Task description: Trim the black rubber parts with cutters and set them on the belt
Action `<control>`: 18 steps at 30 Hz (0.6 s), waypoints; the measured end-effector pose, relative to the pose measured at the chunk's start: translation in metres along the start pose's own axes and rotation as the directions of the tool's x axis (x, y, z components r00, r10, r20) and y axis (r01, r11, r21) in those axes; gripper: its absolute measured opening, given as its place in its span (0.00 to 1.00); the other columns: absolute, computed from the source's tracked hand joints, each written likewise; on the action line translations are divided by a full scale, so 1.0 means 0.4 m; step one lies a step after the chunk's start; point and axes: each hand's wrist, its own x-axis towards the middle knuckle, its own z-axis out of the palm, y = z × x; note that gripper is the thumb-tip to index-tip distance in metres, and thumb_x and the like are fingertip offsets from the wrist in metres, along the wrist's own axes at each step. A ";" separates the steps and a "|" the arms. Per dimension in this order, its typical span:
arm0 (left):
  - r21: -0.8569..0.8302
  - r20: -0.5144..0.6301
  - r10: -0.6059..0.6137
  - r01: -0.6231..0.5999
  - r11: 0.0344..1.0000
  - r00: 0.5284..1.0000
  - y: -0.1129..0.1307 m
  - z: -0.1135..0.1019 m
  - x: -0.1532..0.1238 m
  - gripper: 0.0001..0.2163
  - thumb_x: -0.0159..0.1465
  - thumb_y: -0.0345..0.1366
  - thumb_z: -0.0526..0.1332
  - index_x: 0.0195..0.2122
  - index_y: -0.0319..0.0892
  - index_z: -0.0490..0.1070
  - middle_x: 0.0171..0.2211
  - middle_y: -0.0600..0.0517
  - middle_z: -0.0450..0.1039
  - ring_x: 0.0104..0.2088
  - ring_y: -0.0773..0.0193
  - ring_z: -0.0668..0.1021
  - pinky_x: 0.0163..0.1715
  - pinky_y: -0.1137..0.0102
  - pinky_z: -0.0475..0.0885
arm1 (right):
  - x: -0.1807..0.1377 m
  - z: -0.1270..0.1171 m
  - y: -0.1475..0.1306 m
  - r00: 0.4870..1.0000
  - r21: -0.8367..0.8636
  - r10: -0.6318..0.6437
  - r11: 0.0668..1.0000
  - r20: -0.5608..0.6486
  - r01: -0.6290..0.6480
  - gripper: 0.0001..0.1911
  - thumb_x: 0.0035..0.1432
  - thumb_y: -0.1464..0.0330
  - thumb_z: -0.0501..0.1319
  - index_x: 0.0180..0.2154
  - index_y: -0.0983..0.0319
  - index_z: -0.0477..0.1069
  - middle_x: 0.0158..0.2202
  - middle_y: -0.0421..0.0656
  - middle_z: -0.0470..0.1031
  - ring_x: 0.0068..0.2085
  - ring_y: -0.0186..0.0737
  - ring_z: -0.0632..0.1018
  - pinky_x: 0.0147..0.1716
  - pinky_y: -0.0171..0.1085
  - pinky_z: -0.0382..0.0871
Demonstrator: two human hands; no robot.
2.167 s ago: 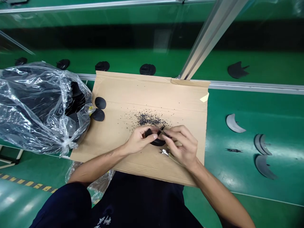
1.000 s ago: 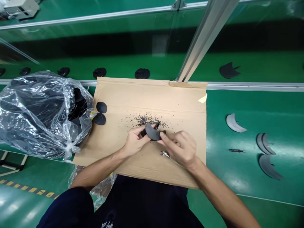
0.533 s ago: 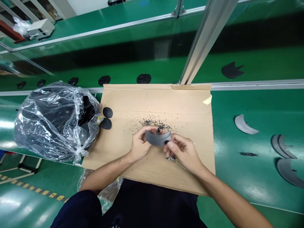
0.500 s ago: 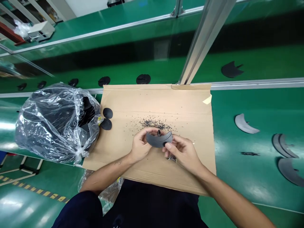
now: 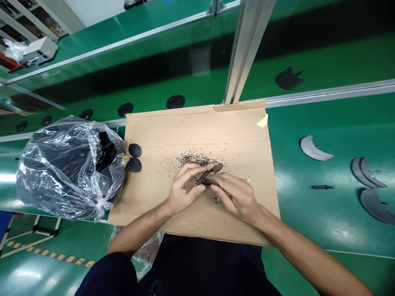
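Left hand (image 5: 185,191) and right hand (image 5: 239,195) both pinching part (image 5: 204,177), likely steadying it between them; cardboard (image 5: 154,131) lying on bench (image 5: 293,197) beneath, seemingly to catch scraps (image 5: 197,158).

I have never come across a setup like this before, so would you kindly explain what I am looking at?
There is no robot here: these are a person's bare left hand and right hand. Every picture comes from one camera worn on that person's head, looking forward and down. Between the fingers of both hands is a dark curved piece. Below them lies a flat brown cardboard sheet, bearing scattered small black crumbs, two black round discs and a small silvery metal tool, partly hidden by the right hand. At the left of the picture sits a clear plastic bag with black contents; at the right, grey crescent-shaped pieces lie on the green tabletop.
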 end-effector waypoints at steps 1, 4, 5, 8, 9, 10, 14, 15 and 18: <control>0.026 -0.017 0.029 -0.029 0.999 0.999 0.003 -0.001 0.001 0.19 0.70 0.46 0.62 0.58 0.45 0.74 0.48 0.45 0.76 0.49 0.58 0.77 0.50 0.62 0.76 | -0.003 0.001 0.002 0.999 -0.035 -0.031 0.999 0.007 0.031 0.12 0.68 0.75 0.58 0.50 0.65 0.75 0.39 0.49 0.81 0.38 0.39 0.82 0.35 0.36 0.79; 0.051 -0.028 0.095 -0.094 0.994 0.995 0.011 -0.002 0.004 0.17 0.72 0.44 0.58 0.58 0.45 0.75 0.44 0.46 0.76 0.46 0.60 0.78 0.46 0.64 0.76 | -0.010 0.005 0.009 0.994 -0.140 -0.104 0.985 -0.019 0.100 0.13 0.69 0.74 0.58 0.51 0.62 0.76 0.36 0.46 0.80 0.34 0.37 0.81 0.33 0.35 0.78; 0.053 -0.026 0.104 -0.103 0.993 0.994 0.013 -0.001 0.005 0.17 0.73 0.44 0.57 0.59 0.46 0.75 0.44 0.45 0.75 0.46 0.60 0.78 0.45 0.64 0.76 | -0.011 0.007 0.011 0.992 -0.169 -0.122 0.979 -0.033 0.115 0.13 0.69 0.74 0.58 0.51 0.62 0.76 0.36 0.46 0.80 0.34 0.36 0.81 0.33 0.35 0.78; 0.060 -0.015 0.122 -0.121 0.991 0.992 0.015 0.001 0.005 0.17 0.74 0.43 0.55 0.60 0.45 0.74 0.43 0.45 0.75 0.46 0.60 0.78 0.44 0.65 0.76 | -0.014 0.010 0.012 0.985 -0.231 -0.152 0.964 -0.079 0.131 0.10 0.68 0.73 0.60 0.49 0.64 0.76 0.35 0.46 0.81 0.34 0.36 0.81 0.34 0.34 0.77; 0.059 -0.008 0.130 -0.129 0.990 0.992 0.015 0.002 0.005 0.18 0.74 0.42 0.55 0.60 0.45 0.74 0.43 0.45 0.75 0.46 0.60 0.78 0.44 0.64 0.76 | -0.014 0.010 0.011 0.983 -0.247 -0.163 0.959 -0.083 0.138 0.08 0.68 0.73 0.61 0.47 0.64 0.76 0.34 0.46 0.81 0.33 0.36 0.81 0.33 0.34 0.77; 0.056 -0.002 0.137 -0.137 0.989 0.991 0.015 0.002 0.004 0.18 0.74 0.42 0.54 0.60 0.45 0.74 0.43 0.45 0.75 0.46 0.60 0.78 0.44 0.64 0.76 | -0.014 0.009 0.011 0.982 -0.265 -0.173 0.953 -0.081 0.146 0.07 0.68 0.72 0.61 0.45 0.63 0.76 0.33 0.45 0.80 0.33 0.36 0.80 0.32 0.35 0.77; 0.049 0.019 0.132 -0.133 0.990 0.991 0.018 -0.001 0.002 0.18 0.75 0.42 0.53 0.59 0.44 0.73 0.44 0.44 0.75 0.46 0.59 0.77 0.45 0.63 0.76 | -0.010 0.003 0.010 0.973 -0.356 -0.228 0.911 -0.015 0.208 0.08 0.70 0.69 0.59 0.39 0.63 0.77 0.29 0.44 0.78 0.31 0.36 0.78 0.30 0.35 0.74; 0.056 0.024 0.123 -0.124 0.991 0.992 0.020 -0.002 0.002 0.18 0.75 0.43 0.53 0.59 0.43 0.73 0.45 0.44 0.75 0.47 0.59 0.77 0.45 0.63 0.75 | -0.008 0.001 0.010 0.969 -0.382 -0.247 0.896 0.001 0.228 0.10 0.70 0.70 0.58 0.38 0.63 0.77 0.29 0.44 0.78 0.30 0.35 0.77 0.29 0.35 0.73; 0.098 0.036 0.087 -0.090 0.991 0.996 0.027 -0.006 0.005 0.20 0.75 0.47 0.51 0.55 0.41 0.75 0.44 0.44 0.75 0.46 0.58 0.76 0.44 0.62 0.74 | -0.005 -0.001 0.011 0.957 -0.442 -0.291 0.855 0.024 0.271 0.12 0.69 0.73 0.57 0.33 0.62 0.75 0.26 0.42 0.76 0.28 0.34 0.73 0.27 0.34 0.68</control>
